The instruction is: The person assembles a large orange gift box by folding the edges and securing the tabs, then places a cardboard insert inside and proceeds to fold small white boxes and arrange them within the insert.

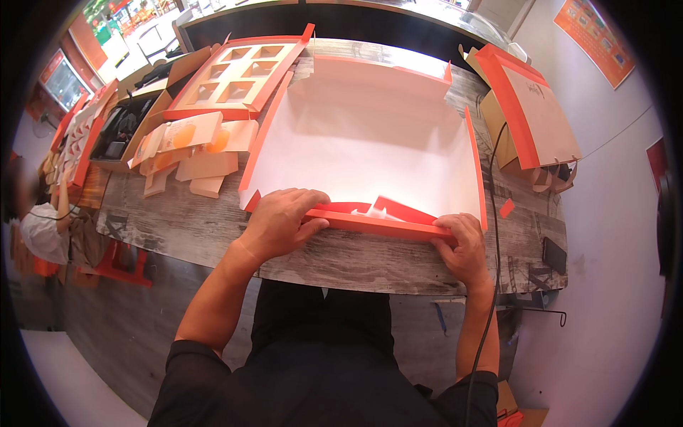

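A large shallow cardboard box (370, 142), white inside with orange-red edges, lies in front of me on the table. My left hand (284, 222) grips its near wall close to the left corner, thumb outside and fingers over the top edge. At the right end of the same wall, my right hand (464, 245) pinches the edge between thumb and fingers. Between the hands, an orange flap (402, 211) is partly folded inside the near wall. The far wall (380, 75) stands up, and the side walls lean outward.
Flat small cartons (186, 146) with orange circles lie left of the box. Behind them rests an orange tray with square openings (235, 75). An open carton (128, 121) holds dark items. At right stand an orange-and-white box (533, 107), a hanging black cable (491, 299) and a dark flat object (554, 255). Another person (50, 231) works at far left.
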Tool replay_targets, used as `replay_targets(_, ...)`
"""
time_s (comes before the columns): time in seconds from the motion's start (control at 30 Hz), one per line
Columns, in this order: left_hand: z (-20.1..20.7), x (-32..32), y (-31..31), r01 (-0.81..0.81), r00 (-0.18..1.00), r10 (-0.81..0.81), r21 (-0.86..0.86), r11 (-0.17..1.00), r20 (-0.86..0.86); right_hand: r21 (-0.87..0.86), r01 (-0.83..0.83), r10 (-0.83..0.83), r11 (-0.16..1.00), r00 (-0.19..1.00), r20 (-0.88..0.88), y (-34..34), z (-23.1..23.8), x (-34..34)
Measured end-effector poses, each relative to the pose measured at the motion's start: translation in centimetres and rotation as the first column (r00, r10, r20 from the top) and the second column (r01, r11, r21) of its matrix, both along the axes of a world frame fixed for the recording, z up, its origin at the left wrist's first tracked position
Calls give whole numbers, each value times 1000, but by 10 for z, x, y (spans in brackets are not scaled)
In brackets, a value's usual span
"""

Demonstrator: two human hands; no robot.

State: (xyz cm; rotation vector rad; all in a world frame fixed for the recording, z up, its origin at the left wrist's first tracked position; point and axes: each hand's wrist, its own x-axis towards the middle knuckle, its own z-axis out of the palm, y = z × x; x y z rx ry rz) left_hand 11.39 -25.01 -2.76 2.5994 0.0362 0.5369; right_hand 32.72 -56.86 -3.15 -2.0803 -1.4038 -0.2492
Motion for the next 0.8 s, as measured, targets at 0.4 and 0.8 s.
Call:
replay_targets(0.4, -2, 0, -1, -17, 1000, 17, 26, 1000, 10, -10, 4, -4, 1000, 1000, 0, -2, -2, 1)
replay_targets(0.8, -3, -12, 4, -19, 983, 65, -259, 966, 170, -32, 23, -24, 999, 999, -33, -4, -6, -1)
